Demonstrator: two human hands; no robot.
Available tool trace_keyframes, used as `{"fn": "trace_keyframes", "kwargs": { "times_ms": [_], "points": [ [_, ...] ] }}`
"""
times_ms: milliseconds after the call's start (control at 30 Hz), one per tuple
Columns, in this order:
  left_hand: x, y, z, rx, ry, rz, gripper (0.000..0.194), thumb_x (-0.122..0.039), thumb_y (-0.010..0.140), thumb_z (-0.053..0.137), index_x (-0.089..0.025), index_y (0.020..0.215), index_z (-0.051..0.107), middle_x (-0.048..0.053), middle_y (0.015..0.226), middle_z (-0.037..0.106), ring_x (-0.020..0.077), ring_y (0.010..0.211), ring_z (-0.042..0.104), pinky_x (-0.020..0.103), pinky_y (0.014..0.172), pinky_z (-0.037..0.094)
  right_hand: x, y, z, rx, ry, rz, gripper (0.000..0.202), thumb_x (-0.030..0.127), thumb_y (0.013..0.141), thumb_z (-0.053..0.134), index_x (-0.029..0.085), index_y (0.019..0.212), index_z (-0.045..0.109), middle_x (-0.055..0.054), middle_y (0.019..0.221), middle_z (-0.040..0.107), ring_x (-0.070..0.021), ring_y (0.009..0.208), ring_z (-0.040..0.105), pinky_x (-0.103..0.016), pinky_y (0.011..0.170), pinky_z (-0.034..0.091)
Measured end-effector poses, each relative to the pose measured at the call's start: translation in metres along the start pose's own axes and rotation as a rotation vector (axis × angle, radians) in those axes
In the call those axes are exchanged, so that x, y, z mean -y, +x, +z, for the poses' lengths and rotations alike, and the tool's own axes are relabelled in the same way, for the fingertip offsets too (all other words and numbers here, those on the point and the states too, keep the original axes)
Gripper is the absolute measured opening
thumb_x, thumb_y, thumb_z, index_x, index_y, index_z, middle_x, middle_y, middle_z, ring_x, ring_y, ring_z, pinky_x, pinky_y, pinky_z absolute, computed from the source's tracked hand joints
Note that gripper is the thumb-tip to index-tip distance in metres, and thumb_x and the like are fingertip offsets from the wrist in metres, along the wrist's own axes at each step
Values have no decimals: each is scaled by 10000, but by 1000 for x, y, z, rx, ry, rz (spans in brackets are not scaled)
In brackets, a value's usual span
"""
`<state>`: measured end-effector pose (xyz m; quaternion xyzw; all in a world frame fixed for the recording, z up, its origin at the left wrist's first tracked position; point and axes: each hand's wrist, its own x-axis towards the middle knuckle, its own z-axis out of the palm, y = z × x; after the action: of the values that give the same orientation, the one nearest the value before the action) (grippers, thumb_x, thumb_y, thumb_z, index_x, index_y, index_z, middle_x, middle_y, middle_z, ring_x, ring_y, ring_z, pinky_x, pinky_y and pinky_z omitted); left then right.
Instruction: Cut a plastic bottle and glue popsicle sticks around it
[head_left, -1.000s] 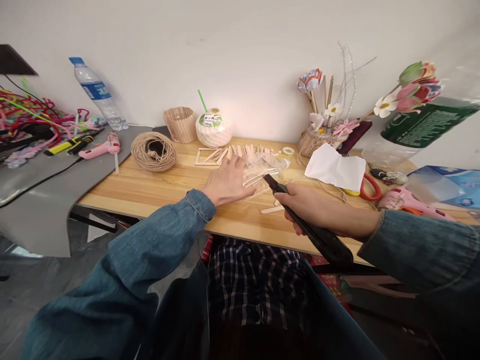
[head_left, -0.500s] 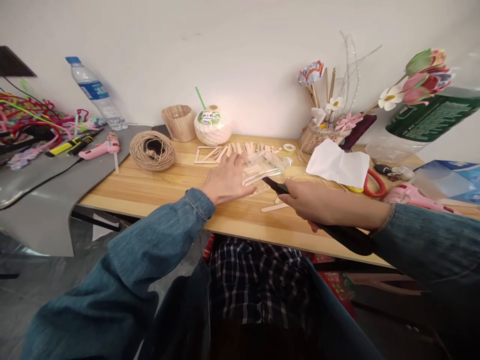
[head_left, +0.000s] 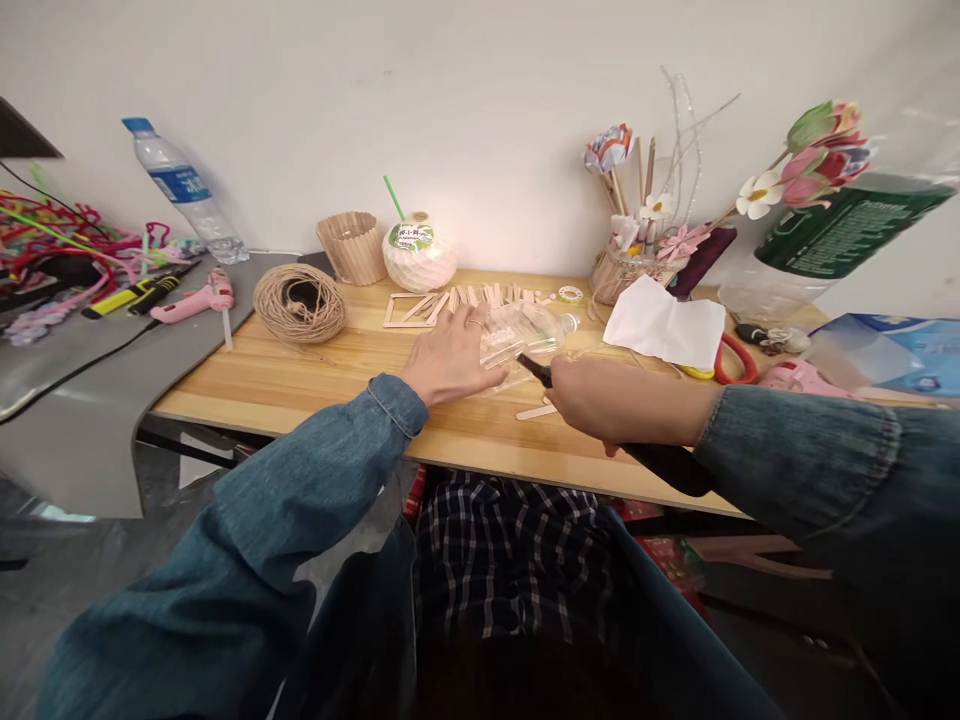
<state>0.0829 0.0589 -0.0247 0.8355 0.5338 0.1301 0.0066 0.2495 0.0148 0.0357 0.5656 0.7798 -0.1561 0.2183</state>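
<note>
A clear plastic bottle (head_left: 536,322) lies on its side on the wooden table, its neck pointing right. My left hand (head_left: 454,357) is wrapped over the bottle's left end, thumb along its near side. In my right hand (head_left: 600,398) is a dark-handled tool (head_left: 670,468), whose black front end (head_left: 531,366) touches or nearly touches the near side of the bottle. The exact kind of tool is hard to tell. A flat wooden stick (head_left: 535,412) lies just in front of the bottle.
Behind the bottle are craft sticks (head_left: 409,310) and a tape roll (head_left: 570,293). Twine (head_left: 300,305), a stick cup (head_left: 352,248) and a white coconut (head_left: 420,258) stand left. White paper (head_left: 664,325), red scissors (head_left: 739,360) and a pink glue gun (head_left: 802,378) lie right.
My right hand and the tool have moved slightly left along the bottle. The whole view has shifted a little. My left hand keeps its hold.
</note>
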Motion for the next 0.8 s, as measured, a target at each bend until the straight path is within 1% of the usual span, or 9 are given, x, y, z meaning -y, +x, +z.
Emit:
{"fn": "trace_keyframes", "kwargs": {
  "times_ms": [133, 233, 267, 333, 433, 600, 700, 733, 800],
  "points": [
    [0, 0, 1, -9, -4, 33, 852, -599, 705, 495, -82, 1354, 303, 165, 1314, 426, 340, 1183, 396, 469, 969, 376, 6, -2, 1, 56, 22, 3, 257, 30, 786, 431, 42, 1019, 539, -143, 825, 683, -181, 547, 655, -233, 377, 397],
    [0, 1, 2, -11, -2, 37, 839, -594, 703, 495, -94, 1349, 302, 162, 1303, 433, 339, 1180, 398, 468, 960, 379, 6, 0, 3, 58, 3, 11, 283, 18, 751, 483, 17, 1029, 534, -170, 822, 681, -230, 629, 674, -246, 400, 400],
    [1, 1, 2, -12, -1, 41, 831, -591, 705, 492, -99, 1347, 302, 160, 1301, 434, 339, 1178, 399, 467, 956, 381, 5, 2, 5, 60, 1, 16, 285, 22, 748, 490, 14, 1029, 535, -174, 811, 680, -237, 621, 673, -251, 402, 401],
    [1, 1, 1, -12, 3, 46, 822, -587, 708, 487, -99, 1343, 303, 158, 1297, 435, 338, 1177, 402, 461, 953, 383, 4, 5, 8, 60, 12, 29, 270, 50, 781, 460, 25, 1039, 534, -175, 808, 681, -217, 549, 660, -260, 405, 413],
    [1, 1, 1, -1, 11, 46, 835, -581, 699, 502, -96, 1347, 297, 158, 1301, 431, 333, 1177, 406, 451, 962, 374, 2, 8, 16, 35, 21, 32, 269, 76, 828, 389, 40, 1060, 521, -184, 819, 681, -201, 499, 642, -286, 446, 443],
    [1, 4, 3, 8, -9, 34, 869, -593, 679, 527, -95, 1355, 302, 165, 1290, 448, 341, 1174, 420, 454, 972, 360, 1, 10, 31, -24, -21, 8, 257, 65, 845, 359, 28, 1059, 497, -174, 771, 673, -230, 610, 664, -312, 544, 453],
    [6, 7, 3, 18, -82, 21, 881, -572, 650, 571, -100, 1351, 324, 176, 1307, 443, 362, 1203, 402, 474, 1000, 322, 1, 11, 34, -60, -53, 17, 223, 118, 880, 369, 57, 1049, 502, -132, 784, 671, -207, 665, 662, -306, 580, 464],
    [8, 9, 2, 20, -151, 4, 886, -553, 635, 597, -102, 1349, 330, 180, 1325, 432, 369, 1227, 379, 480, 1019, 295, 1, 10, 34, -82, -65, 23, 218, 151, 898, 365, 69, 1045, 504, -117, 792, 670, -199, 675, 660, -308, 588, 469],
    [16, 11, -1, 29, -344, -48, 888, -519, 618, 635, -106, 1345, 338, 182, 1359, 411, 370, 1258, 355, 480, 1041, 261, 0, 6, 29, -150, -94, 26, 241, 216, 925, 343, 78, 1048, 497, -121, 819, 668, -214, 712, 661, -326, 603, 470]
  ]
}}
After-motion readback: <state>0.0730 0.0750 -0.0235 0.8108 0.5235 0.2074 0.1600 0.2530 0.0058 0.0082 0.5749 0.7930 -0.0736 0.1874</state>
